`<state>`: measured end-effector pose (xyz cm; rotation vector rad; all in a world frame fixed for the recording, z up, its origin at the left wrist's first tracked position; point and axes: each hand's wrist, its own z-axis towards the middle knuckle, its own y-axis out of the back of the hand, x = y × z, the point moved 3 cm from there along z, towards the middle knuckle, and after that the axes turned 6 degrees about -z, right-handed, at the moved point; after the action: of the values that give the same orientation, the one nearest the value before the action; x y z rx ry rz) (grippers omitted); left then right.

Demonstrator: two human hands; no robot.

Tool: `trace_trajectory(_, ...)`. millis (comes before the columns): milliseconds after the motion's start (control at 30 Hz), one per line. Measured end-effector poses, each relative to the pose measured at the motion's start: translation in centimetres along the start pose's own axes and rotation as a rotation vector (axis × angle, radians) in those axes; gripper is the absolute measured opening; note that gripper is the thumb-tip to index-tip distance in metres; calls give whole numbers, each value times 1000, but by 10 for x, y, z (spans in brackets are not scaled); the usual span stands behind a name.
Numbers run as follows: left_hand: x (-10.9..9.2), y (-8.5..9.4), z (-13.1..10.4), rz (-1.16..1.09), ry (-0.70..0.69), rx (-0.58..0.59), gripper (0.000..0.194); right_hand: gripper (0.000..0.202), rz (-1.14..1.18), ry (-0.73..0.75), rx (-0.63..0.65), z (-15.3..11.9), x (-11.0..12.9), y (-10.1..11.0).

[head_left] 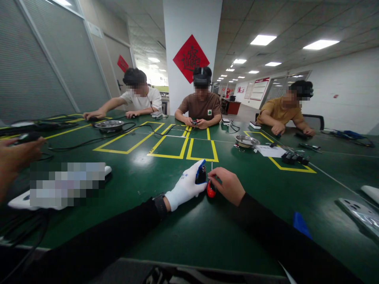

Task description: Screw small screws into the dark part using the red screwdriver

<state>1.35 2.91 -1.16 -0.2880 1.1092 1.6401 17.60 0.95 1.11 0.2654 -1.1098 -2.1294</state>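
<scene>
My left hand [188, 184], in a white glove with blue fingertips, is closed around a small black part [201, 174] with a metal piece at its top. Close beside it, my bare right hand [227, 184] has thumb and fingers drawn into a pinch. A screwdriver [211, 190] with a red and black handle lies between the hands, its thin shaft pointing away from me. My right fingertips are at the front of that handle and overlap the shaft. Whether they grip the screwdriver or some tiny piece is hidden.
Three people sit across the green table [177, 236]. Another person's hand [20, 157] holds a dark object at left, near a blurred white item [68, 187]. Metal bowls [247, 141], black parts [296, 157], a phone [359, 217] and a blue piece [302, 225] lie around.
</scene>
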Motion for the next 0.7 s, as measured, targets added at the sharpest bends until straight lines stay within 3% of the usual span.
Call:
trace_trajectory(200, 17, 1, 1, 42, 83, -12, 83, 5, -104, 92, 9, 5, 4, 2)
trace_trajectory(533, 14, 0, 0, -53, 118, -23, 74, 11, -268, 170, 77, 6, 11, -2)
trace_trajectory(700, 14, 0, 2, -36, 94, -3, 73, 13, -264, 195, 52, 5, 11, -1)
